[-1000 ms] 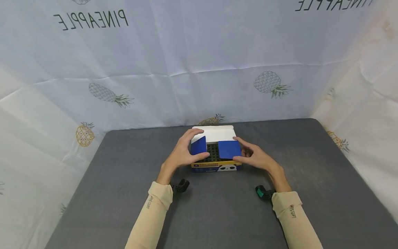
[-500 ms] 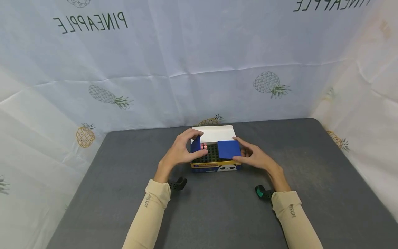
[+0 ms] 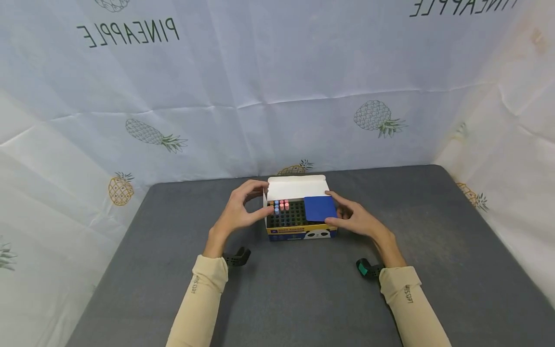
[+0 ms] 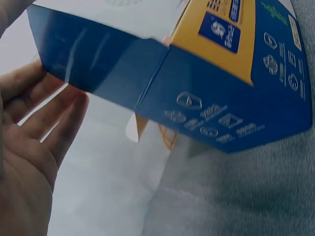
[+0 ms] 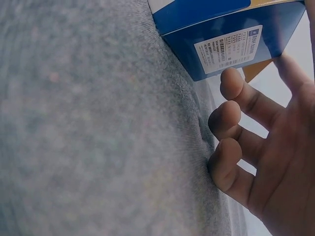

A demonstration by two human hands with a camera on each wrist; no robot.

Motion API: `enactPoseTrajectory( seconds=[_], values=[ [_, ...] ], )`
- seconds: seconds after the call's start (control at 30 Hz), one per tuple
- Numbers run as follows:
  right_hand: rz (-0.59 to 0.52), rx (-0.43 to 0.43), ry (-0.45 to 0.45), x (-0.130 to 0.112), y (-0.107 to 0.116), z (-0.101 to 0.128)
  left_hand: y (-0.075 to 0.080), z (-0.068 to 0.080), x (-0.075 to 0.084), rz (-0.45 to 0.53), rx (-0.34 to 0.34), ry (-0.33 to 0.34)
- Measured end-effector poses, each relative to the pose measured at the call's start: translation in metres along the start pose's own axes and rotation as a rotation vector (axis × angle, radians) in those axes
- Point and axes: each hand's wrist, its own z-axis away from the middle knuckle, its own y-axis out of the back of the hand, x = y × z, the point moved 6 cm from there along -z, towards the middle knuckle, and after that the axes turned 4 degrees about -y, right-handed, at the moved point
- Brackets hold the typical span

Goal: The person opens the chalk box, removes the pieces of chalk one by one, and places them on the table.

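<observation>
Two hands at one small cardboard box on a grey table, near the far edge, just before the pineapple-print backdrop. Long axis of the box running left to right across the head view; printed blue and yellow front panel facing the person; opening facing up; white lid standing up at the back. Inside, a dark grid tray with a few pink and blue chalk sticks upright in the far left corner.

Left hand at the left end of the box, just beside it: fingers curled loosely, thumb tip near the front left corner, fingertips up by the lid's left edge. From the left wrist view, blue left side flap swung outward, close to the straight relaxed fingers; contact not certain, nothing clearly pinched.

Right hand at the right end, box to its left. Blue right flap folded in flat over the right half of the opening, thumb and forefinger at its outer edge, seemingly pinching it. From the right wrist view, lower fingers curled loosely beside the barcode end of the box, apart from it, near the table.
</observation>
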Motion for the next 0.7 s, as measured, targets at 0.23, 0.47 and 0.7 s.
enactPoseTrajectory(
  seconds=[0.23, 0.47, 0.7],
  values=[
    [0.018, 0.001, -0.013, 0.002, -0.001, 0.000, 0.012, 0.013, -0.007, 0.023, 0.042, 0.031],
    [0.006, -0.003, -0.010, 0.002, -0.001, -0.001, 0.022, 0.025, -0.015, 0.028, 0.056, 0.073],
    [-0.001, -0.005, -0.015, 0.002, -0.001, -0.001, 0.027, 0.034, -0.024, -0.023, 0.037, 0.101]
  ],
)
